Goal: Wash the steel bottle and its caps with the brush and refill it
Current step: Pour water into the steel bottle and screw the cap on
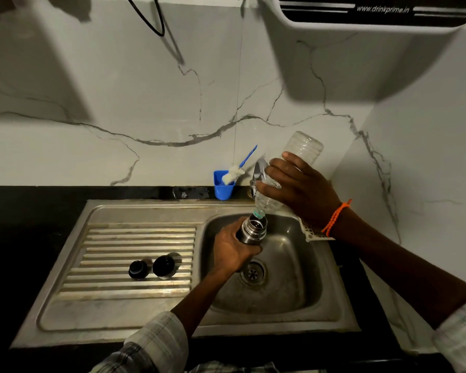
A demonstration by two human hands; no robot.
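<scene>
My left hand [233, 250] grips the steel bottle [253, 228] upright over the sink basin [280, 278], its mouth uncapped. My right hand [299, 188] holds a clear plastic bottle [303, 148] tipped neck-down, its mouth touching the steel bottle's mouth. Two dark caps lie on the ribbed drainboard [119, 251]: a smaller one [138, 269] and a larger one [165, 265] beside it. The brush [238, 169], with white bristles and a blue handle, stands in a blue cup [223, 188] at the wall.
A steel tap [258, 175] rises behind the basin, partly hidden by my right hand. A white plastic rack edge [311, 232] sits at the basin's right rim. A water purifier [374, 14] hangs on the wall above right. Black counter surrounds the sink.
</scene>
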